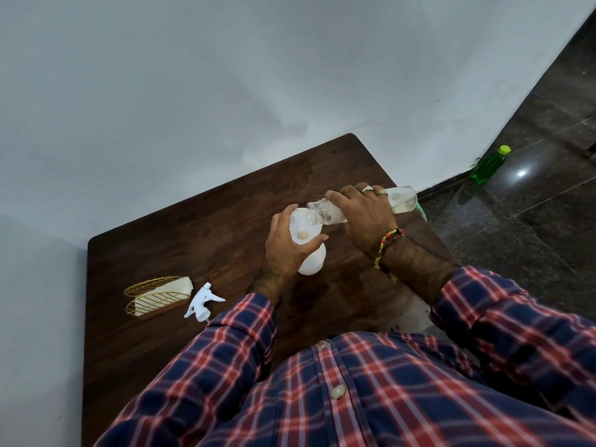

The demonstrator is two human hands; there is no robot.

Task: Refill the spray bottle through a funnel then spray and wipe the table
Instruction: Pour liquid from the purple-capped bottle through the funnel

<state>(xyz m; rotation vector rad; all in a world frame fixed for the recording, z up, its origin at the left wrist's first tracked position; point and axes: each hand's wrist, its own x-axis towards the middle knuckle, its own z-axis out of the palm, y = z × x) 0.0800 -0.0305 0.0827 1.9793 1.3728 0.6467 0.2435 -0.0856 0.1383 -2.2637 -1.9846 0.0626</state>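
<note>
Clearly the refill is the step in hand. The right hand [361, 214] grips a clear bottle [400, 201], its fingers [338, 196] curled round the body, and holds it tipped almost flat so that its open mouth sits over the white funnel [301, 225]. The funnel stands in the neck of the white spray bottle [314, 259], which is upright on the dark wooden desk [193, 221] near its middle. The left hand [287, 250] steadies funnel and bottle together, fingers wrapped round them where they meet. A little liquid shows pooled in the clear bottle's lower side (whether it is flowing I cannot tell).

The spray head [201, 301] lies unscrewed on the desk to the left, just beside a gold wire holder [151, 298] with white tissues [164, 290] in it.

Next, I judge, the pour needs finishing with the mouth kept over the funnel; then the funnel must come out and the spray head be screwed on before any spraying or wiping.
</note>
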